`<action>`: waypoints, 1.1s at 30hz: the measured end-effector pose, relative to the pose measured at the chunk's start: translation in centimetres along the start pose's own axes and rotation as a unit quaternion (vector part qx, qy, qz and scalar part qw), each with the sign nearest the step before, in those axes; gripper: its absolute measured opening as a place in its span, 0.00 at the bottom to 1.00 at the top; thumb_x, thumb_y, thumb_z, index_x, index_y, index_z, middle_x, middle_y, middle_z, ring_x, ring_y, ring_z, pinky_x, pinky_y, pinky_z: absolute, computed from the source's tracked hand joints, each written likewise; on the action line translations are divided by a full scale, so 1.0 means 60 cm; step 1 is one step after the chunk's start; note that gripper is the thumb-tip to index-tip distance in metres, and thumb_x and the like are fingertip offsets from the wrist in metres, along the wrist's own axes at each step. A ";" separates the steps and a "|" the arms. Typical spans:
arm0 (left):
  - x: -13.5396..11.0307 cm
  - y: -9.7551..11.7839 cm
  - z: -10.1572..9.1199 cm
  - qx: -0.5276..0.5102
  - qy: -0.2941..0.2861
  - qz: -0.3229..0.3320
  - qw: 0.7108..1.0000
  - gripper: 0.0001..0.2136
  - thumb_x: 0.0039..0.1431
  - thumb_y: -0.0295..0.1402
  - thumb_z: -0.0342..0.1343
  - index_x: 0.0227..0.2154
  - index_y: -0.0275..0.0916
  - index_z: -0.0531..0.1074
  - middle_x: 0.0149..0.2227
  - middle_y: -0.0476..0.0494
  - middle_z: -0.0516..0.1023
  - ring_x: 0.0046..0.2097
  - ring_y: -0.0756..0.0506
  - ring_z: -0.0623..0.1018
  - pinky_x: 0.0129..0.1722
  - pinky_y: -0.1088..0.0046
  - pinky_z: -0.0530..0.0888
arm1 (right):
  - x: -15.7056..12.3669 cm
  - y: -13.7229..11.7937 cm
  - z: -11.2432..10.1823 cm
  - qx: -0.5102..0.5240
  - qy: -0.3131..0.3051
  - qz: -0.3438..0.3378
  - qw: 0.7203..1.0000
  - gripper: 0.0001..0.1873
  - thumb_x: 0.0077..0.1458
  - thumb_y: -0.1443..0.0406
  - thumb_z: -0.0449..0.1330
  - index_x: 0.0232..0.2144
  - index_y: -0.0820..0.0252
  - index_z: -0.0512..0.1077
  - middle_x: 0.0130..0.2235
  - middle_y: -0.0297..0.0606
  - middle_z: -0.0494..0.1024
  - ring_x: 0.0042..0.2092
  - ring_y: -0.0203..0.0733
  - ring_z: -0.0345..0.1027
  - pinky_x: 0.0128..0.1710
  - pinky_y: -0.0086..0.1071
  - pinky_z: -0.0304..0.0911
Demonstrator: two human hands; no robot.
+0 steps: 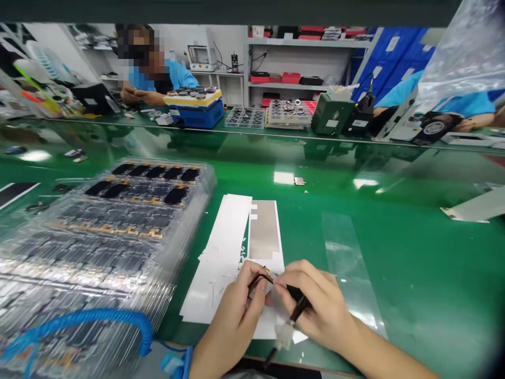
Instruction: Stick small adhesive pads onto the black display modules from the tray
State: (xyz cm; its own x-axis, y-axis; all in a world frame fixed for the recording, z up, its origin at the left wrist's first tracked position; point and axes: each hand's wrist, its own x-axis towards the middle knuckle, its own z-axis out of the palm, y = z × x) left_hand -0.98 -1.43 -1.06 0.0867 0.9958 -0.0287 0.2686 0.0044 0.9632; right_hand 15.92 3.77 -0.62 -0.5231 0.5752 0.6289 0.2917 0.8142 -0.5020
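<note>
My left hand is closed, pinching a small black-edged part with a gold-coloured strip between thumb and fingers. My right hand is closed too, its fingertips meeting the part's right side. A slim black tool with a whitish wrapping lies in the right hand, its back end pointing down toward the table edge; its tip is hidden. Beneath both hands are white sheets and a grey-faced sheet with a white border. A blue band circles my left wrist.
Stacked clear trays of small black-faced parts stand at left, with a coiled blue cord across them. A clear plastic strip lies at right on the green table. Co-workers sit beyond, near a blue box.
</note>
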 end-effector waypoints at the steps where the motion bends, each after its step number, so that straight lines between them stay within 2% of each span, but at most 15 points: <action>1: 0.000 -0.007 0.002 -0.011 0.000 0.000 1.000 0.08 0.72 0.37 0.40 0.37 0.44 0.62 0.28 0.52 0.67 0.30 0.47 0.70 0.31 0.72 0.66 | 0.000 0.003 0.003 -0.014 0.001 0.000 1.000 0.08 0.60 0.74 0.56 0.39 0.59 0.69 0.32 0.38 0.75 0.30 0.36 0.70 0.26 0.28 0.65; 6: -0.009 -0.020 0.005 -0.010 0.026 0.006 1.000 0.07 0.72 0.36 0.41 0.40 0.44 0.62 0.27 0.53 0.66 0.30 0.48 0.69 0.33 0.73 0.66 | 0.000 0.011 0.010 -0.044 0.001 -0.018 0.999 0.08 0.60 0.73 0.57 0.42 0.61 0.71 0.33 0.40 0.77 0.31 0.37 0.73 0.27 0.29 0.68; 16: -0.007 -0.016 0.002 0.041 0.056 0.008 0.998 0.07 0.70 0.34 0.45 0.42 0.43 0.68 0.27 0.52 0.68 0.30 0.47 0.72 0.32 0.74 0.69 | -0.008 0.010 0.023 -0.072 0.006 -0.007 0.997 0.11 0.60 0.73 0.57 0.46 0.62 0.72 0.34 0.40 0.78 0.31 0.38 0.73 0.27 0.30 0.70; 23: -0.010 -0.018 -0.001 0.088 0.053 0.026 0.994 0.07 0.69 0.33 0.46 0.43 0.44 0.69 0.26 0.53 0.70 0.30 0.48 0.75 0.31 0.76 0.70 | -0.007 0.008 0.027 -0.083 -0.016 0.007 0.996 0.11 0.61 0.73 0.54 0.45 0.62 0.72 0.33 0.40 0.79 0.30 0.37 0.73 0.25 0.30 0.68; 28: -0.007 -0.024 0.002 0.107 0.033 0.045 0.993 0.07 0.69 0.31 0.45 0.42 0.44 0.68 0.33 0.49 0.77 0.33 0.47 0.77 0.33 0.75 0.71 | -0.013 0.009 0.029 -0.089 -0.053 0.010 0.995 0.09 0.61 0.74 0.53 0.40 0.63 0.71 0.30 0.38 0.75 0.26 0.35 0.68 0.24 0.29 0.64; 30: -0.005 -0.021 0.003 0.109 0.028 0.042 0.993 0.07 0.69 0.31 0.45 0.41 0.43 0.69 0.34 0.48 0.78 0.33 0.47 0.77 0.32 0.74 0.70 | -0.010 0.009 0.027 -0.072 -0.062 0.045 0.995 0.09 0.60 0.74 0.53 0.38 0.61 0.71 0.30 0.36 0.73 0.26 0.34 0.65 0.24 0.28 0.62; 33: -0.004 -0.014 0.002 0.097 0.025 0.037 0.994 0.07 0.67 0.31 0.46 0.40 0.43 0.70 0.31 0.49 0.77 0.30 0.47 0.76 0.29 0.75 0.69 | 0.002 0.011 0.020 0.014 -0.054 0.162 0.985 0.07 0.59 0.71 0.54 0.32 0.59 0.72 0.28 0.33 0.71 0.24 0.32 0.61 0.22 0.26 0.58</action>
State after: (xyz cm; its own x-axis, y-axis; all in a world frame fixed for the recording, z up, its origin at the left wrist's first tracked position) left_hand -1.11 -1.69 -1.89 0.0661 0.9961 0.0588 0.4446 -0.0821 0.8920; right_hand 15.09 4.28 -1.60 -0.4888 0.7918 0.3662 0.4360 0.5853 -0.6836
